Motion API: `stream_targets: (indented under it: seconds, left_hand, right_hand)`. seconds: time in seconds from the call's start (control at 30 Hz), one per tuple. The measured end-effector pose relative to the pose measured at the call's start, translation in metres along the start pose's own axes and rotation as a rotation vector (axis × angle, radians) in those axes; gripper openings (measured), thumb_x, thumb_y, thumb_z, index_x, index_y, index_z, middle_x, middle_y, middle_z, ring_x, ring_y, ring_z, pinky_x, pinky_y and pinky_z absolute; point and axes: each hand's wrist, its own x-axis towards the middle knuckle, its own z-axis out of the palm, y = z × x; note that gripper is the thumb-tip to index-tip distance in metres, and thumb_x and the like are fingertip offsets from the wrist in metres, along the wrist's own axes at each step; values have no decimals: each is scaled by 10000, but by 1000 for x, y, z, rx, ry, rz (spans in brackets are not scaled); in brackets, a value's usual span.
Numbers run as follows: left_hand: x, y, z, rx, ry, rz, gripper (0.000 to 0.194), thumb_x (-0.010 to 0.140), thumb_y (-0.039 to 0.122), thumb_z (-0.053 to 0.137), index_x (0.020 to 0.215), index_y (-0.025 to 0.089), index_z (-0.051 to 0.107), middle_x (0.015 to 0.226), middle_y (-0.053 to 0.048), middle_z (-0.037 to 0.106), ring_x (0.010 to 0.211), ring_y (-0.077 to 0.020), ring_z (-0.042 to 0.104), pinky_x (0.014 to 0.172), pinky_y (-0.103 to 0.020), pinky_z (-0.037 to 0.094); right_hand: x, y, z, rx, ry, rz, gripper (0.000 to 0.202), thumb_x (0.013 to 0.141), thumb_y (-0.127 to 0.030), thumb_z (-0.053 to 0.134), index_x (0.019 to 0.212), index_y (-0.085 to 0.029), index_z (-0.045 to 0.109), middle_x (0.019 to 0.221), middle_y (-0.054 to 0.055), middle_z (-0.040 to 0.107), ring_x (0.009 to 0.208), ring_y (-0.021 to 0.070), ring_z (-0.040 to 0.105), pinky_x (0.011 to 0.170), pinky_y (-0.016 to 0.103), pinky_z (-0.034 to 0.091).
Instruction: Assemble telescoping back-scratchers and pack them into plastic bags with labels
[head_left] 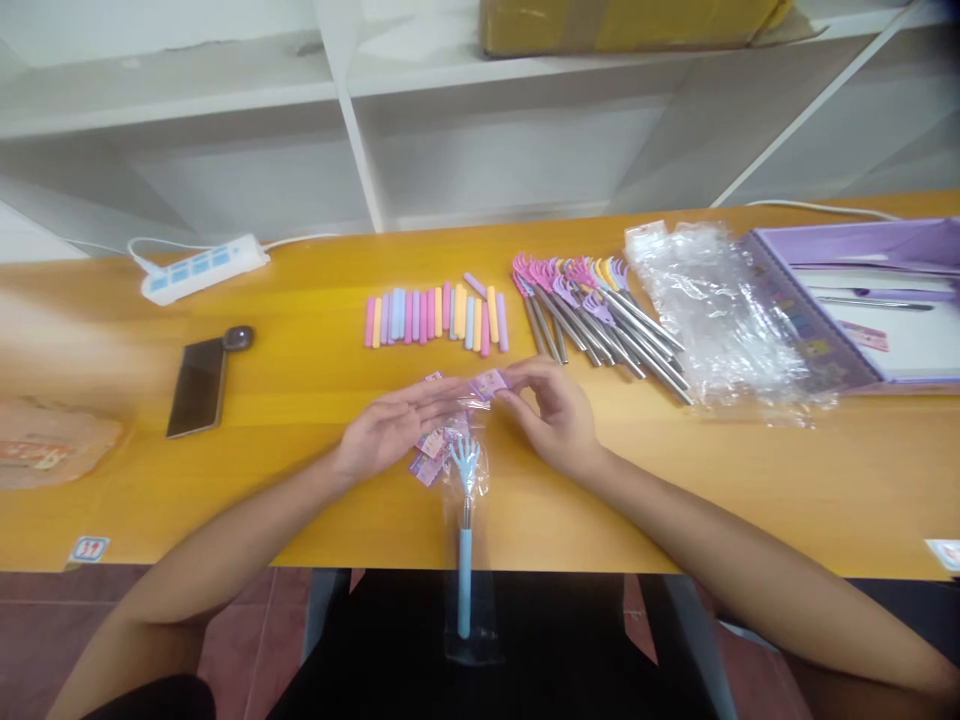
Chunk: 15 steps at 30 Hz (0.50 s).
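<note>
My right hand point(553, 412) pinches a small purple label card point(489, 383) between thumb and fingers. My left hand point(401, 425) is open, its fingers stretched flat toward the card, their tips at its left edge. Just below the card, a light-blue backscratcher point(465, 575) lies in a clear plastic sleeve point(480, 640), claw end up and handle reaching past the table edge. Whether the card is fixed to the sleeve I cannot tell. More printed cards point(427, 468) lie under and beside my left fingers, partly hidden.
Coloured handle tubes point(416, 318) lie in a row at the back, with several metal-stemmed backscratchers point(600, 320) to their right. Further right are clear plastic bags point(720, 320) and an open purple box point(840, 360). A power strip point(206, 270) and a phone point(197, 388) lie left.
</note>
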Motion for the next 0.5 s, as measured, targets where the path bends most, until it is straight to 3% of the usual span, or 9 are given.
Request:
stream_targets:
  seconds: [0.23,0.5]
  left_hand:
    - [-1,0,-1,-22,-37,-9,588,985,396,579,1490,124,708,1599,-189,639,1547,-402,534,1358,-599,284]
    - [-1,0,0,-57,-18,-18,584,967,389,592,1467,119,724,1628,-176,615,1548,-395,533,1371,-605,267]
  right_hand:
    - [3,-10,-2,-157,-9,-31,119,1035,-163,722,1107,-234,658,944,23,711,798,157,693,738,308,593]
    - [7,-11,-4,-209,-60,-95,138,1028,-141,728,1114,-224,657,901,10,721,753,144,689,696,279,581]
